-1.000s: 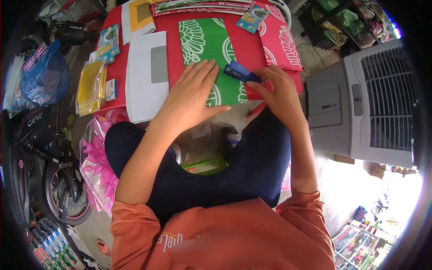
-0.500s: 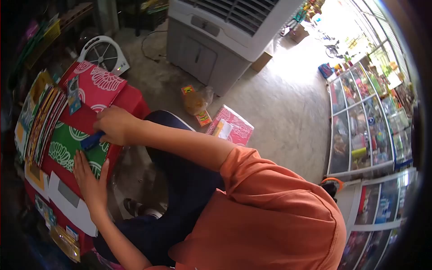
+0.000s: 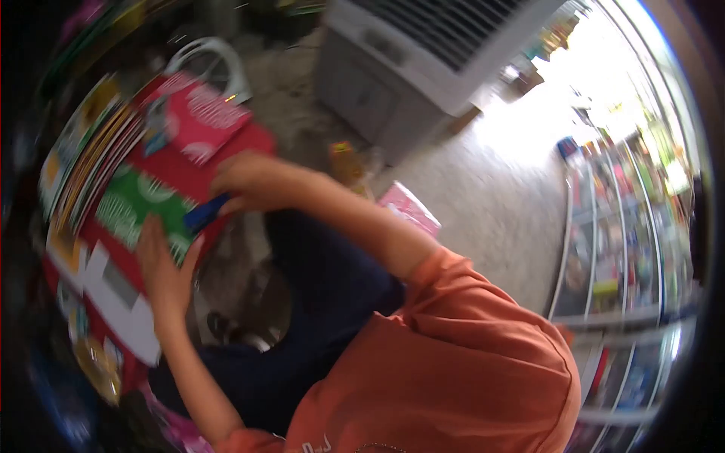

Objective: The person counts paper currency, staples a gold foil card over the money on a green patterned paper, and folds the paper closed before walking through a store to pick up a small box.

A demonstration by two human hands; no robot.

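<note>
A green patterned packet lies on the red table. My left hand rests on its near edge, fingers spread. My right hand is closed round a dark blue tool at the packet's right end; blur hides what kind of tool it is. Beyond them lies a pink-red patterned packet with a small bluish packet at its left. To the left stands a row of coloured packets or cards. White paper lies near my left wrist.
A grey air cooler stands on the floor ahead, with a white round-framed fan left of it. A pink packet and a yellowish bag lie on the floor. Glass display cabinets stand on the right.
The view has shifted and blurred, so the table shows further right and higher. The blue tool in my right hand has moved from over the green packet to its right end.
</note>
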